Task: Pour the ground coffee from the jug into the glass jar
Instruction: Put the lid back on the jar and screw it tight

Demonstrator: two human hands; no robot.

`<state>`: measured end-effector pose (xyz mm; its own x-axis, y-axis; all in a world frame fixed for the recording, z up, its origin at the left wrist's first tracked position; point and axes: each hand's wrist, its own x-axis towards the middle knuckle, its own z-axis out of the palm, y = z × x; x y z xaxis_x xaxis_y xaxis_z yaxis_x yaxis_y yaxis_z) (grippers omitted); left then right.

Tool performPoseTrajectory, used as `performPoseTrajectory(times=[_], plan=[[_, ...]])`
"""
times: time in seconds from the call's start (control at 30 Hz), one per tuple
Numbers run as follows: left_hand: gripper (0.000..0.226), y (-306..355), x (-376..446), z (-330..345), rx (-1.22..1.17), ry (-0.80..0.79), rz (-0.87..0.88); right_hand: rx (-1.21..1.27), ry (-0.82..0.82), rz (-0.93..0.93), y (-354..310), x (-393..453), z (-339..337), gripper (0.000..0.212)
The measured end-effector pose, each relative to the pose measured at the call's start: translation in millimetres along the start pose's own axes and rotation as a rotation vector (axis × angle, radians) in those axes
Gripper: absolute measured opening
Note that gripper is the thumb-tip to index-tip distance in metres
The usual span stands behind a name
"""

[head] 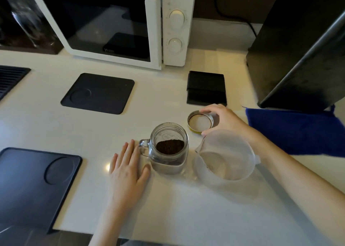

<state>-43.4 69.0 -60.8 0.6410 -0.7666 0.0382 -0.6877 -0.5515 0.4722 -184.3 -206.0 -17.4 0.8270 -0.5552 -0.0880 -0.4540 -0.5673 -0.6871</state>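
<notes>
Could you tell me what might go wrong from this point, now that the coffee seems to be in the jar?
1. The right hand grips the lid close behind the plastic jug; bringing it back, the forearm could knock the jug over.
2. The glass jar stands open with coffee inside; the left hand lies flat beside its handle, so a nudge could tip it.

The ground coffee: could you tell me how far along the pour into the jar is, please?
The pour looks done: the ground coffee sits in the glass jar, and the jug stands upright beside it, apparently empty. In hand: the right hand is on the lid, which lies on the counter, while the left hand rests flat by the jar's handle. The jar is still open.
</notes>
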Motion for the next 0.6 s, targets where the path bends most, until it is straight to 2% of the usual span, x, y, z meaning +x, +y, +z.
performPoseTrajectory(times=[0.13,0.27,0.37,0.53,0.6], plan=[[0.071,-3,1,1,0.004,0.015,0.01,0.174,0.043,0.001,-16,-2,-21,0.085],[0.072,-3,0,0,-0.025,0.011,0.013,0.243,0.021,-0.09,-58,-16,-54,0.081],[0.077,-2,3,-4,-0.128,-0.004,0.008,0.084,-0.055,-0.167,-96,-34,-67,0.075],[0.082,4,4,-13,-0.556,-0.074,0.073,-0.248,-0.146,-0.228,-126,-54,-61,0.081],[0.089,5,5,-11,-0.619,-0.102,0.066,-0.291,-0.168,-0.23,-130,-57,-57,0.083]])
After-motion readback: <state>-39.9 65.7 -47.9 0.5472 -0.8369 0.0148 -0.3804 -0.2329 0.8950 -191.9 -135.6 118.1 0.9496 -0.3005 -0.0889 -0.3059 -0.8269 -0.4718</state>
